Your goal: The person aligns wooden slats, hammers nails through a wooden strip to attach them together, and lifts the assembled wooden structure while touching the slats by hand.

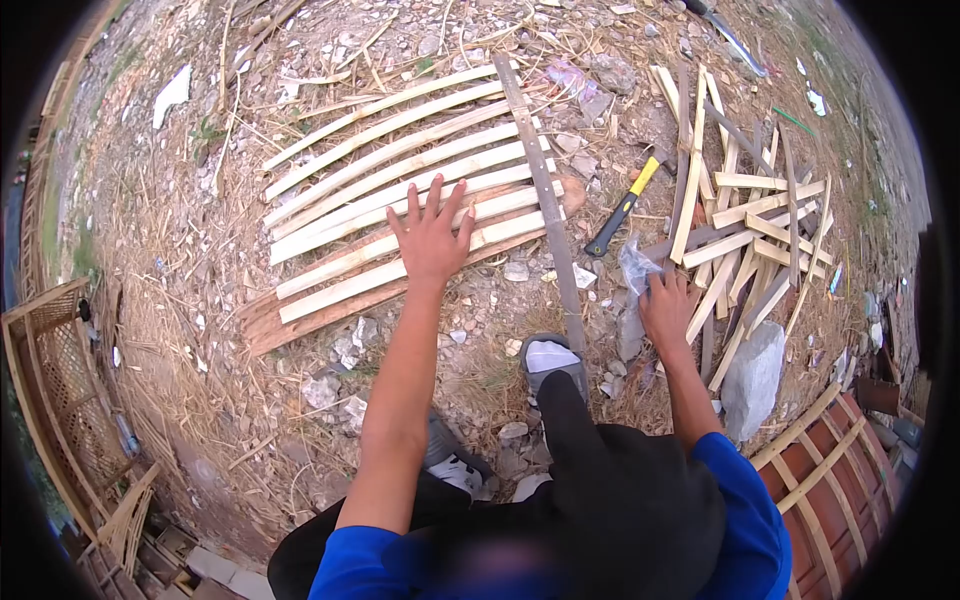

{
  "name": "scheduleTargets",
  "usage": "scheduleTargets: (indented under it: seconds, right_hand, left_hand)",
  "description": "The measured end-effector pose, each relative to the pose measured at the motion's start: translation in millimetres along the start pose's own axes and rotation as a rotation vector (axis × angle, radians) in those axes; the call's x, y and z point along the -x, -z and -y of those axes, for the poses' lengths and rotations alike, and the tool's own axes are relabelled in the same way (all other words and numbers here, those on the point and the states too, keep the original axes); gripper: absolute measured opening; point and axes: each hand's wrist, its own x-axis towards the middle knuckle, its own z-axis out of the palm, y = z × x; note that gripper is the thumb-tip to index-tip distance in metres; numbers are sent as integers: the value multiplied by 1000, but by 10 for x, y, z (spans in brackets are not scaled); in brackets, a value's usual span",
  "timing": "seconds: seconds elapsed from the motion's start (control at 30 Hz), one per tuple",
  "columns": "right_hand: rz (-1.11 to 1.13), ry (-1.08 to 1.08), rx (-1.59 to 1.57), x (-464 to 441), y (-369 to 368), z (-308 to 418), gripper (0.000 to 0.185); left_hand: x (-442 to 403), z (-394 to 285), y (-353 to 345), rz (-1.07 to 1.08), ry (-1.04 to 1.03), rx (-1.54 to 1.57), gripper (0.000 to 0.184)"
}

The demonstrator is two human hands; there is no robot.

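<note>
My left hand (432, 238) lies flat with fingers spread across pale wooden slats (395, 165). The slats are set side by side over a rough board (262, 330). A darker, narrow wooden strip (547, 195) crosses their right ends and runs down to my shoe (552, 358). At the clear plastic bag (637, 262), my right hand (668, 308) has its fingers bent and closed against the plastic. What is inside the bag cannot be made out. Between the slats and the bag, a hammer (628, 203) with a yellow and black handle rests on the ground.
To the right is a loose pile of short wooden strips (755, 225), with a large pale stone (753, 380) below it. A hand saw (728, 38) lies at the top right. Wooden lattice frames stand at lower left (75, 400) and lower right (835, 480). Stones and straw litter the ground.
</note>
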Motion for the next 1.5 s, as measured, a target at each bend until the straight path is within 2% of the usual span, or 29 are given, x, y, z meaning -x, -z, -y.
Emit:
scheduleTargets:
  seconds: [0.07,0.17,0.27,0.37,0.57,0.77,0.87,0.97,1.0,1.1,1.17,1.23,1.27,1.3,1.37,1.43,1.47,1.5]
  right_hand:
    - [-20,37,36,-15,-6,-36,28]
    - [63,82,-28,-10,94,91,26]
    - [42,111,-95,-88,82,6,23]
    - [138,2,-191,-148,64,-60,23]
    - [283,-88,-140,-243,99,-13,26]
    - [367,14,102,-232,196,55,31]
    - [474,33,-87,-268,101,-59,34]
    - [551,30,-455,-320,88,-348,32]
    - [490,24,-540,-338,92,-417,29]
    - [417,-11,-591,-421,400,-499,27]
    - [169,102,-793,-330,797,-219,22]
    - [317,50,-1060,-269,995,188,22]
    - [406,27,-1243,-232,910,353,23]
    - [493,8,-1432,-245,794,528,24]
    - [482,69,-1306,-241,515,824,25]
    - [382,-42,-1196,-304,337,1078,22]
    - [342,-97,-1136,-290,234,1187,20]
    - [202,-74,-1026,-298,115,1285,19]
  left_hand:
    - [12,-37,-65,-20,-7,3,50]
    - [72,93,52,-44,-18,40,47]
    - [37,199,224,20,50,93,44]
    - [121,621,352,29,104,41,41]
    - [326,1377,590,72,21,11,46]
    - [262,1381,753,161,16,15,51]
    - [153,1491,879,146,-73,-40,48]
    - [87,1629,1361,232,-44,43,47]
    - [72,1712,1500,201,-77,38,45]
    - [236,1730,2058,150,-120,54,39]
    - [438,1565,2265,41,-69,198,33]
    - [626,1328,2139,-51,23,402,33]
    - [719,1167,1984,-21,58,518,33]
    - [851,922,1899,-19,20,604,33]
    - [1133,516,1642,74,6,724,32]
    - [1434,355,1327,143,-74,710,31]
    - [1615,332,1196,151,3,760,30]
    - [1715,320,1083,150,72,808,30]
